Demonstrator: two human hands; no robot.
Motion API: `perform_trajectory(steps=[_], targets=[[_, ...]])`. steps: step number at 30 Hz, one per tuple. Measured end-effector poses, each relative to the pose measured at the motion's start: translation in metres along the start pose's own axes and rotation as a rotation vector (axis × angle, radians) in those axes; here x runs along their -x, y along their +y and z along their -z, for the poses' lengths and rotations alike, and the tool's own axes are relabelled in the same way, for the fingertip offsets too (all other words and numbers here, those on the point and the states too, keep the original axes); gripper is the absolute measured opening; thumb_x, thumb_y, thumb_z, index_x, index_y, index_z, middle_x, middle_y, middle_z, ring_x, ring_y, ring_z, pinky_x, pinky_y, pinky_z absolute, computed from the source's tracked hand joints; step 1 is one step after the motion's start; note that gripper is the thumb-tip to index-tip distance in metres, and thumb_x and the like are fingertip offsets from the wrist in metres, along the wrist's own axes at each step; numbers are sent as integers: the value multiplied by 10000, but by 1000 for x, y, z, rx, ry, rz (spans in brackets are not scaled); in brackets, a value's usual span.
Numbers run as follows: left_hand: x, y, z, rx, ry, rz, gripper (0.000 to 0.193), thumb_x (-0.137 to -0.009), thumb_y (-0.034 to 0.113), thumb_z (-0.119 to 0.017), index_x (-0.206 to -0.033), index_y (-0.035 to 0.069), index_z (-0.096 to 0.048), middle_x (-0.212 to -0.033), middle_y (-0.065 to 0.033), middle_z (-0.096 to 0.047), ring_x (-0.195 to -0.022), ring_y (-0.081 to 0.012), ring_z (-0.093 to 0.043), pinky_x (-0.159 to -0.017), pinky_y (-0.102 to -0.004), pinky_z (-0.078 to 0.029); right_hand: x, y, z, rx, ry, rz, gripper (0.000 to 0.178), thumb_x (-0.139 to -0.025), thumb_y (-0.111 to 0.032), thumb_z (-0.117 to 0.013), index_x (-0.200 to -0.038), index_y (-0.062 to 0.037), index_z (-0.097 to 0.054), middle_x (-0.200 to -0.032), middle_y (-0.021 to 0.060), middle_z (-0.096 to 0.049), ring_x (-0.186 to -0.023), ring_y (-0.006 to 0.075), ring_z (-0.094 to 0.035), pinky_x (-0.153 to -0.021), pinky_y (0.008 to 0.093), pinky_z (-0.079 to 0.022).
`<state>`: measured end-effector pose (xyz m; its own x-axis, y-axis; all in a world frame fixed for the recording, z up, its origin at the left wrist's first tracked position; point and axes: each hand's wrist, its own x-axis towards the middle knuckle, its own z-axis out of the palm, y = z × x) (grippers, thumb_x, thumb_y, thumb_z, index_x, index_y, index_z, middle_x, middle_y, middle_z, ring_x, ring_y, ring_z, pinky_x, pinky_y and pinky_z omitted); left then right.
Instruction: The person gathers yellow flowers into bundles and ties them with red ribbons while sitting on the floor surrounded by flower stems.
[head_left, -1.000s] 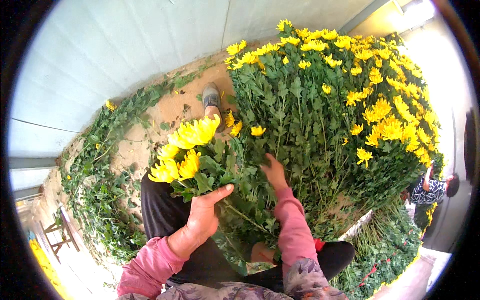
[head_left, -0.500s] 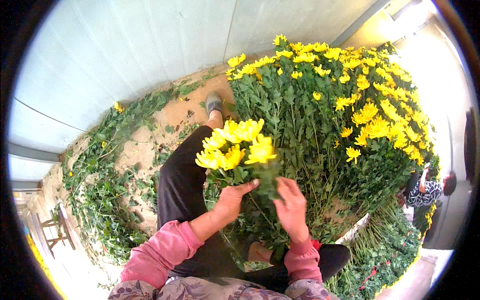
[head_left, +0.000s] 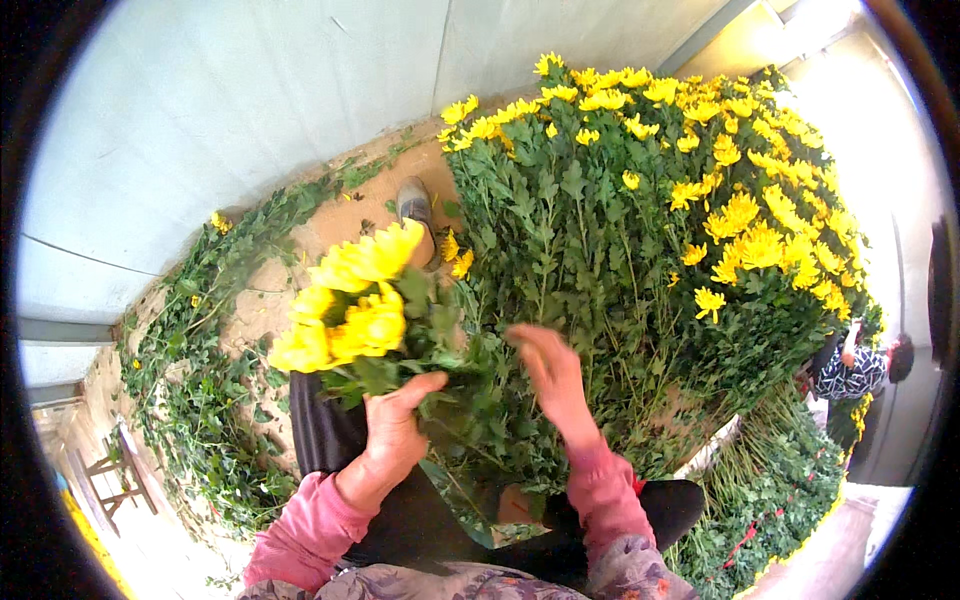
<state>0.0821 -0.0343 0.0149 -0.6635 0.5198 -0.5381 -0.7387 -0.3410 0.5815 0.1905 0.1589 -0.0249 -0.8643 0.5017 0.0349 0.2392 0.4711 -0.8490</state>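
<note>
Down at the lap, the left hand [head_left: 395, 435] is clenched around the leafy green stems of a small bunch of yellow chrysanthemum flowers [head_left: 350, 315], holding it so the blooms tilt up and to the left, over the dark trouser leg [head_left: 320, 435]. Both wrists wear pink knitted cuffs, and the left pink sleeve [head_left: 305, 530] comes up from the lower edge. Just to the right, the right hand [head_left: 548, 375] is blurred, its fingers spread and released, gripping nothing that can be made out; it sits among the green leaves at the near edge of the large heap of cut yellow chrysanthemums on long green stems [head_left: 650, 230], close beside the held bunch but apart from it. That heap fills the middle and right of the view, blooms pointing away toward the far wall, stems running back toward the person. A grey shoe [head_left: 413, 203] on the outstretched left leg rests on the sandy brown floor [head_left: 300, 235] just left of the heap. Stripped green leaves and trimmings [head_left: 190, 400] lie in a thick band along the foot of the pale grey-blue panelled wall [head_left: 250, 100]. At the far right, another person in a dark patterned top [head_left: 850, 372] is partly visible behind the flowers.
</note>
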Motion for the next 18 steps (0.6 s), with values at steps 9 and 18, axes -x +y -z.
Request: perform_trajectory(steps=[9,18], targets=[[-4,4,31,-947,-109,-171,378,-754,88,-572,-1096,-55,-646,-1055,-136,-683,-947,-260,-663,-877,-375,-532,-80,185,-132,542,-292,-349,425,-906,-226,-608,-1292,-60,-543,-1258,175,-573,-1012,349,-630,-834,424,-514],[-14,6,-5,-292,22,64,408,-722,99,-557,-1107,-19,-618,-1117,-159,-662,-1029,-287,-635,-938,-399,-499,-85,167,-45,416,167,7,287,-853,-180,-674,-1130,-126,-624,-1135,92,-635,-959,299,-648,-816,399,-530]])
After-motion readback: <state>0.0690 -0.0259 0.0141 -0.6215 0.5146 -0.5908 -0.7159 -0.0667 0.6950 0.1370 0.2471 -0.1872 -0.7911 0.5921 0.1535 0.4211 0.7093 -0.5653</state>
